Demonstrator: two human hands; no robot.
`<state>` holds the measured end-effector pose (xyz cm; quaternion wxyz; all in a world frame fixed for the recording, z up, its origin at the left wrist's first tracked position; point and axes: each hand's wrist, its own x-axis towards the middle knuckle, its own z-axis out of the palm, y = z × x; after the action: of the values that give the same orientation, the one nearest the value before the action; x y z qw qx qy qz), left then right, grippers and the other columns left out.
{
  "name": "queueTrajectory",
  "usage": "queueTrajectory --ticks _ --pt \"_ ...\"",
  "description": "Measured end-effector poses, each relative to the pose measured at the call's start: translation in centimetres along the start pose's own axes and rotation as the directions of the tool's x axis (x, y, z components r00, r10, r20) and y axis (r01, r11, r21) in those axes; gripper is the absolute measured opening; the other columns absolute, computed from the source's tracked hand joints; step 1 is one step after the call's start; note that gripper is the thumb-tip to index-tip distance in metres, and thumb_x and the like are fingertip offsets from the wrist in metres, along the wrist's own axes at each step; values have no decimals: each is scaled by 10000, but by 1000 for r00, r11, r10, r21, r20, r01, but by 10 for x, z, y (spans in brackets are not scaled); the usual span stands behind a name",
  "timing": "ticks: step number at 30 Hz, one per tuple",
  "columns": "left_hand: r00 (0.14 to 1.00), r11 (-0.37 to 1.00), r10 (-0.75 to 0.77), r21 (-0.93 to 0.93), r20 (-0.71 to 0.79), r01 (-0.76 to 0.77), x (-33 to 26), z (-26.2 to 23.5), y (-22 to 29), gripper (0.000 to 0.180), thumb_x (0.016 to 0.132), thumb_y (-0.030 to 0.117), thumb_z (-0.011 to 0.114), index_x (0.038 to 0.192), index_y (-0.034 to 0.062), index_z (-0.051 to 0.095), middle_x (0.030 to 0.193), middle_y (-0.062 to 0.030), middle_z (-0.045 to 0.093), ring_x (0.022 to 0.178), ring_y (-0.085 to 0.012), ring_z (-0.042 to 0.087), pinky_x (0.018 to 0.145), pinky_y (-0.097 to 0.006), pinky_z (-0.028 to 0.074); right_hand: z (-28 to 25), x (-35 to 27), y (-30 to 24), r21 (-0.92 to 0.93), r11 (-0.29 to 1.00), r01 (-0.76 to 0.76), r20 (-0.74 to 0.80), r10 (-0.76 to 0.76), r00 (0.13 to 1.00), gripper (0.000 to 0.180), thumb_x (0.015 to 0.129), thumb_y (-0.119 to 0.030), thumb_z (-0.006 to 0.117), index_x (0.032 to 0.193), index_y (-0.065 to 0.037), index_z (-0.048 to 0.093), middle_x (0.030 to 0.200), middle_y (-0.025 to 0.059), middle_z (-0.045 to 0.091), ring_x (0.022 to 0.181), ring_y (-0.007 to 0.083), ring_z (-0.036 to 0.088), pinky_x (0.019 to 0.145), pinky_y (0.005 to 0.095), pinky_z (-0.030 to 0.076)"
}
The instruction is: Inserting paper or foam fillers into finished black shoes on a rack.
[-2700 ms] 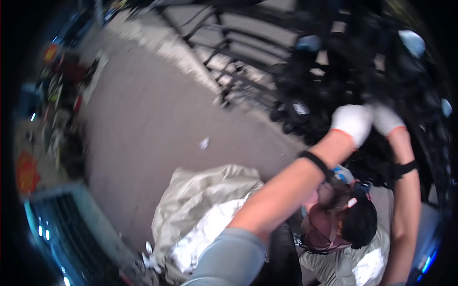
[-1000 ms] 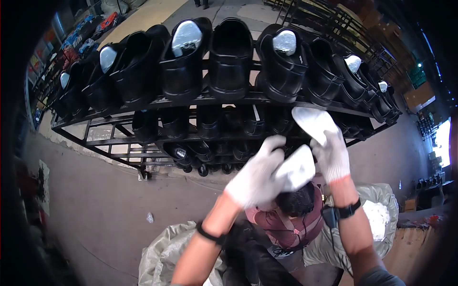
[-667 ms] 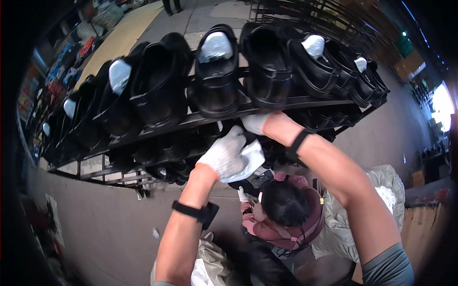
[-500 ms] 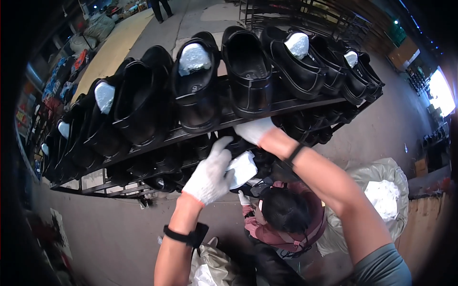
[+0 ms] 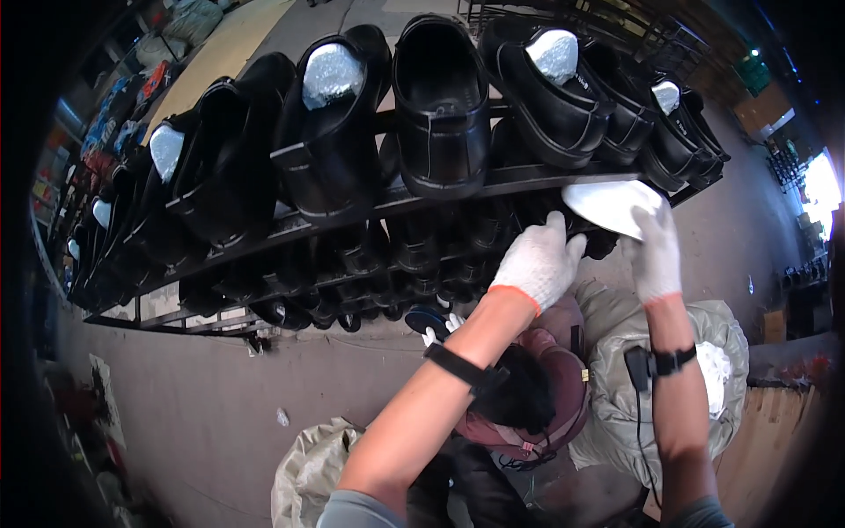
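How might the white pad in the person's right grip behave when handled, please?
The white pad is probably light, as the right grip holds it at one end. It seems fairly stiff, jutting out without visible droop. Its smooth, bright surface may be slippery.

White gloves (image 5: 539,264) with orange hems (image 5: 516,297); black wrist straps (image 5: 458,369); grey sleeves (image 5: 359,510). A dark cable (image 5: 639,431) hangs from the right strap (image 5: 674,361).

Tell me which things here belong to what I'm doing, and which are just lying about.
Likely in use:
white piece in your right hand
black shoes
black rack
pale sack holding white material

Apparently just lying about:
crumpled scrap on the floor
brown box, upper right
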<state>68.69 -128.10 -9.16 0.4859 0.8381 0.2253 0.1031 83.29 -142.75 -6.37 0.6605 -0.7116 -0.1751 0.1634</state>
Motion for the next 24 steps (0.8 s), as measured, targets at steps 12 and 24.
queueTrajectory --ticks 12,24 --pt "977 977 90 208 -195 -49 19 42 -36 229 1000 89 560 1173 -42 632 965 -250 747 945 -429 763 781 -528 625 54 47 -17 -432 -187 882 897 -193 399 539 901 -18 585 1432 -86 639 1288 225 703 1169 442 673 1012 517 553" --pt "940 990 -123 22 -317 137 63 98 -34 180 912 112 695 1055 60 793 1028 -184 791 982 -346 791 790 -444 639 130 154 130 -430 -450 783 829 148 540 385 1073 -278 579 1394 -67 605 1415 206 642 1321 327 607 1108 411 489"
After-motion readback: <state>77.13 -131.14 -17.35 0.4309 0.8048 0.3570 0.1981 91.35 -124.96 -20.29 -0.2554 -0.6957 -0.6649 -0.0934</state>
